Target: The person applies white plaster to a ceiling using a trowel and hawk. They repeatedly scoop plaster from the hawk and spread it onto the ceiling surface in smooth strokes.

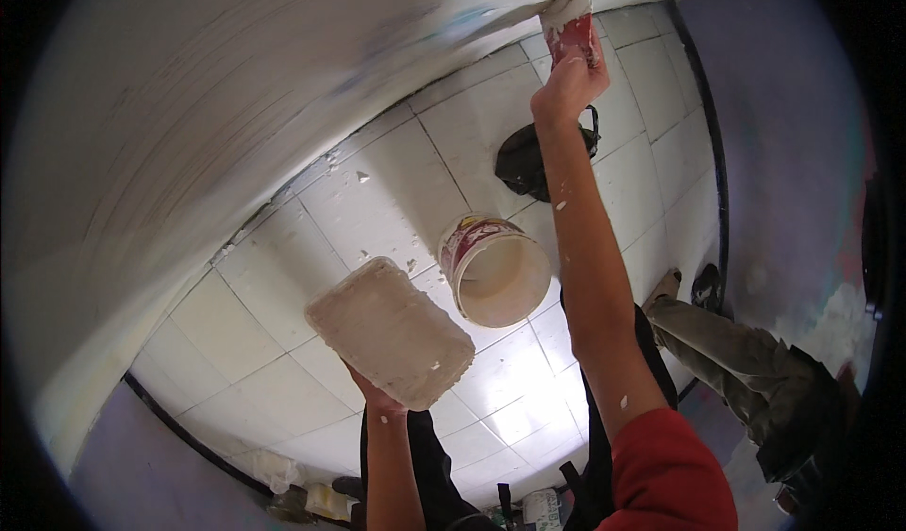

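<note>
The red scraper (570,35) is held tight by the right grip (572,83) at one o'clock, its blade (575,2) pointed to twelve near the wall (236,97), while the pasty board (390,333) is held by the left grip (380,397), toward seven o'clock from the scraper.

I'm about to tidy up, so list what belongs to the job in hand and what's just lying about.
Likely in the job:
red-handled scraper, in the right hand
paste-coated board, on the left hand
open bucket

Apparently lying about:
black bag-like thing
pale crumbs on the tiles
whitish plastic bag, lower left
</note>
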Demonstrator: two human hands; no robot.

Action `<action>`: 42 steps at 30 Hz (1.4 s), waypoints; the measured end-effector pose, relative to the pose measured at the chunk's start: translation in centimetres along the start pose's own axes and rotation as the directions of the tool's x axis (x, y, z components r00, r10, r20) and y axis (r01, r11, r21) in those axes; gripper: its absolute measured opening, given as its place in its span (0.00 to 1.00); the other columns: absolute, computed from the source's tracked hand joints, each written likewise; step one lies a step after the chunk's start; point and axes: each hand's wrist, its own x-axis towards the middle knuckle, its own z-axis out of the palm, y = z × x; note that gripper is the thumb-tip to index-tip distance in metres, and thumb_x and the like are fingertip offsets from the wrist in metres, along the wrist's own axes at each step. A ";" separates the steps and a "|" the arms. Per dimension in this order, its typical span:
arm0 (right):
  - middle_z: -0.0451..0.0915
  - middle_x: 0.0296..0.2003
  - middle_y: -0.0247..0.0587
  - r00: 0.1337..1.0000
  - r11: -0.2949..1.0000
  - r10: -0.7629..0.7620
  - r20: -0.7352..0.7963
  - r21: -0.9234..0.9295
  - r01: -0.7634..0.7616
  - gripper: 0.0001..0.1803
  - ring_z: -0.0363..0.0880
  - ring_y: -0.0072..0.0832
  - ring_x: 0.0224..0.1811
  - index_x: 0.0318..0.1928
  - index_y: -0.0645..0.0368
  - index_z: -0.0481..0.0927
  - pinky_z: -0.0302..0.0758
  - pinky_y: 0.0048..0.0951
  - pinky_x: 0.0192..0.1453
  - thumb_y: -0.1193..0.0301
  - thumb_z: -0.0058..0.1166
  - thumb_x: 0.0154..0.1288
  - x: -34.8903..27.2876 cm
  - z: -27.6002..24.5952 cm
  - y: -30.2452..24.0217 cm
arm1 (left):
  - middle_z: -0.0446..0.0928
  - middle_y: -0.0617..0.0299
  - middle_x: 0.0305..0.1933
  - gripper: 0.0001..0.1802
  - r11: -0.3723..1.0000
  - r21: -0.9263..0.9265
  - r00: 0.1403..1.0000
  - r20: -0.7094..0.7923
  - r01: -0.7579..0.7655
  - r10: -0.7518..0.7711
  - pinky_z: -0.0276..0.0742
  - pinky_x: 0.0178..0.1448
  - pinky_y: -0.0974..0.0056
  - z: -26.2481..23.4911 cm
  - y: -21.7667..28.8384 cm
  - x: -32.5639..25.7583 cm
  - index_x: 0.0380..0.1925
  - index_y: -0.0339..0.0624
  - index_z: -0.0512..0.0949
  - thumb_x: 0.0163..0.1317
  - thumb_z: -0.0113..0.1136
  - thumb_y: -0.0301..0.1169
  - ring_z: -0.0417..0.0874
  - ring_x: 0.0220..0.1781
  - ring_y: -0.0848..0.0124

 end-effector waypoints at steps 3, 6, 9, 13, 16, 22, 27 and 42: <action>0.78 0.46 0.44 1.000 1.000 0.004 -0.015 -0.028 -0.004 0.15 0.76 0.26 0.49 0.51 0.74 0.75 0.70 0.27 0.58 0.79 0.47 0.65 -3.7 0.9 0.5 | 0.70 0.60 0.58 0.32 0.999 -0.030 0.999 -0.021 0.029 -0.029 0.77 0.56 0.51 -0.2 0.2 0.0 0.62 0.49 0.62 0.67 0.40 0.58 0.74 0.57 0.60; 0.77 0.50 0.49 0.999 0.981 0.010 0.030 -0.194 -0.004 0.20 0.76 0.32 0.52 0.53 0.74 0.73 0.72 0.31 0.60 0.88 0.42 0.59 -9.2 2.6 -0.1 | 0.70 0.60 0.59 0.33 0.997 -0.064 0.998 -0.031 0.045 -0.047 0.76 0.57 0.50 0.4 0.4 -0.3 0.63 0.50 0.62 0.66 0.40 0.59 0.74 0.58 0.59; 0.80 0.40 0.37 0.993 0.990 0.109 0.051 -0.096 -0.104 0.19 0.66 0.11 0.30 0.51 0.68 0.78 0.64 0.14 0.33 0.85 0.41 0.61 -14.3 3.6 -1.6 | 0.69 0.60 0.60 0.33 0.998 -0.045 0.999 -0.010 0.043 -0.043 0.76 0.57 0.50 1.0 -0.2 -0.2 0.63 0.50 0.61 0.66 0.40 0.59 0.73 0.58 0.59; 0.80 0.37 0.38 0.945 0.948 0.318 0.073 -0.047 -0.315 0.21 0.70 0.15 0.28 0.50 0.67 0.78 0.66 0.17 0.31 0.86 0.45 0.55 -13.3 0.5 -3.2 | 0.69 0.58 0.60 0.33 0.999 -0.032 0.999 -0.048 0.022 -0.023 0.76 0.56 0.50 -0.1 -0.7 0.2 0.63 0.48 0.62 0.66 0.41 0.58 0.74 0.57 0.58; 0.79 0.34 0.39 0.922 0.926 0.376 -0.089 -0.009 -0.378 0.18 0.75 0.22 0.29 0.47 0.68 0.78 0.71 0.23 0.33 0.85 0.47 0.54 -5.0 -3.7 -3.8 | 0.70 0.57 0.59 0.32 1.000 -0.023 0.999 -0.044 -0.010 0.009 0.77 0.56 0.50 -0.1 -1.5 -0.1 0.62 0.46 0.62 0.66 0.42 0.56 0.75 0.56 0.58; 0.79 0.39 0.46 0.978 0.990 0.141 -0.151 0.012 -0.141 0.18 0.80 0.33 0.36 0.47 0.71 0.76 0.82 0.39 0.43 0.87 0.40 0.55 12.2 -9.0 1.1 | 0.70 0.57 0.58 0.31 0.997 0.068 0.996 -0.082 -0.035 0.041 0.77 0.55 0.51 -1.6 -2.3 0.1 0.62 0.46 0.61 0.67 0.43 0.54 0.75 0.56 0.58; 0.79 0.43 0.49 0.983 0.985 0.149 -0.105 -0.068 -0.157 0.20 0.81 0.34 0.41 0.48 0.72 0.76 0.83 0.35 0.43 0.88 0.41 0.55 9.5 -6.6 3.3 | 0.70 0.57 0.58 0.32 0.998 0.065 0.996 -0.093 0.007 -0.001 0.77 0.55 0.51 -0.7 -2.5 0.3 0.62 0.47 0.62 0.67 0.41 0.56 0.75 0.56 0.58; 0.78 0.46 0.46 0.985 0.984 0.172 -0.018 0.046 -0.171 0.16 0.78 0.29 0.46 0.52 0.73 0.75 0.75 0.29 0.54 0.78 0.52 0.65 -7.5 0.0 2.7 | 0.66 0.57 0.62 0.34 0.999 -0.032 1.000 0.019 -0.018 0.018 0.74 0.60 0.49 -2.8 -0.2 -1.3 0.65 0.49 0.58 0.67 0.38 0.58 0.71 0.60 0.57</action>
